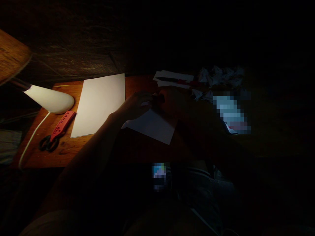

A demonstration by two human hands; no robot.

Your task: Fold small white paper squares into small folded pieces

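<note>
The scene is very dark, lit only from the left. My left hand (139,105) is curled with its fingers pinched on the top edge of a white sheet of paper (154,126) that lies on the wooden table (61,154). My right hand (172,100) sits right beside it in deep shadow, at the same edge of the sheet. Its fingers look bent, but I cannot make out their grip.
A stack of white paper (99,103) lies to the left. Scissors (55,134) with a red sheath rest near a white lamp base (50,100) and its cord. Crumpled or folded paper pieces (219,78) and flat sheets (172,78) lie at the back.
</note>
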